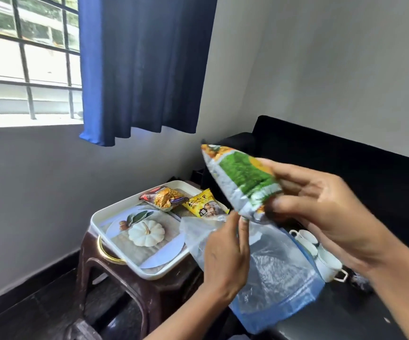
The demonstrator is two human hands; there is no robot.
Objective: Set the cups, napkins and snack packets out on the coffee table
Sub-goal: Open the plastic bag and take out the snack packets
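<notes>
My right hand (321,207) grips a green and silver snack packet (242,180) by its lower end and holds it up in the air, tilted. Just below it, my left hand (225,256) pinches the rim of a clear plastic bag with a blue edge (279,273). A white tray with a pumpkin picture (115,212) stands on a brown plastic stool (115,273). Two snack packets lie at the tray's far side: an orange and red one (164,196) and a yellow one (204,203). White cups (321,253) sit on the black seat behind the bag, partly hidden.
A black sofa (345,153) fills the right side. A blue curtain (144,67) hangs beside a barred window (26,57) at the upper left. The grey wall runs behind the stool, with dark floor below.
</notes>
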